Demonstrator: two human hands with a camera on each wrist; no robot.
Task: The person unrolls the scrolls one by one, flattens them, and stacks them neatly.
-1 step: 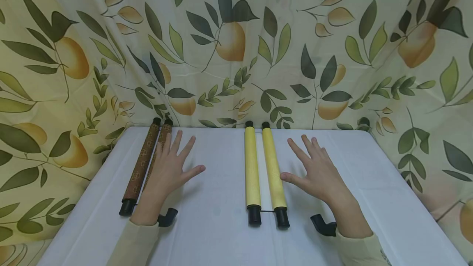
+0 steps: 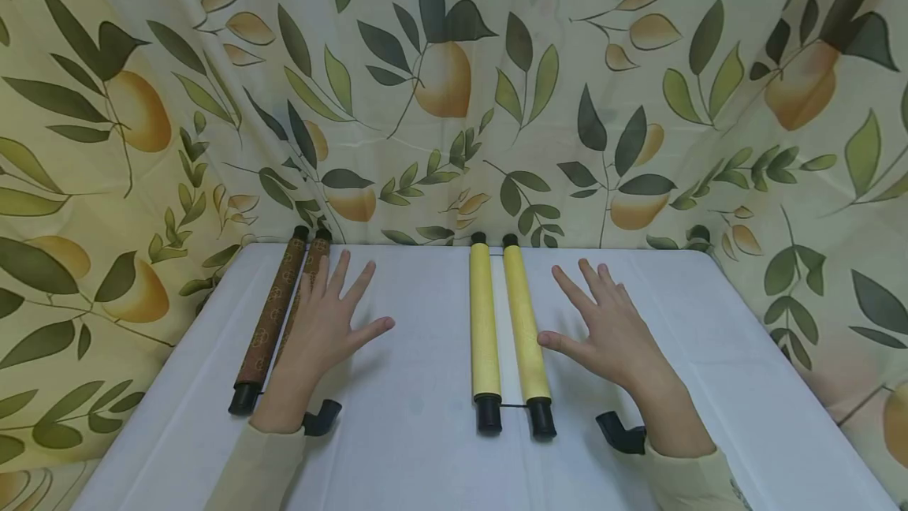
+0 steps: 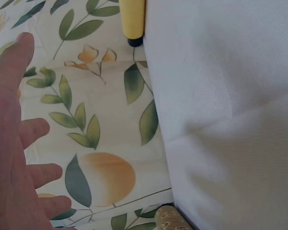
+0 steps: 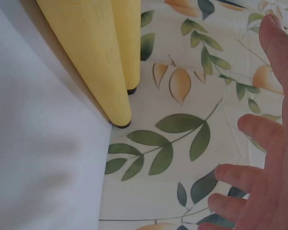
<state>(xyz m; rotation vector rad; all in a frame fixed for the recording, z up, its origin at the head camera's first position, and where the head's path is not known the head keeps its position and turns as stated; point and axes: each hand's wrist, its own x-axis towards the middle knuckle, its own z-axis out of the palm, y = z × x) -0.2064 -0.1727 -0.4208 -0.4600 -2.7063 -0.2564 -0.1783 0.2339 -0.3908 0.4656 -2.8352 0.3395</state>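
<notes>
A brown patterned scroll (image 2: pixel 273 314), two parallel rolls with black end knobs, lies on the left of the white table. My left hand (image 2: pixel 322 333) is over its right-hand roll and partly hides it, fingers spread, holding nothing. A yellow scroll (image 2: pixel 485 322) of two rolls with black knobs lies near the middle. Just right of it is my right hand (image 2: pixel 613 337), fingers spread and empty; whether the thumb touches the near roll, I cannot tell. The right wrist view shows the yellow rolls (image 4: pixel 91 52) apart from the fingers (image 4: pixel 252 129).
The white-covered table (image 2: pixel 411 448) runs to a curtain (image 2: pixel 454 172) printed with leaves and fruit, which stands behind and on both sides. Black curved pieces, one at the left wrist (image 2: pixel 322 418) and another at the right wrist (image 2: pixel 621 432), stick out inward.
</notes>
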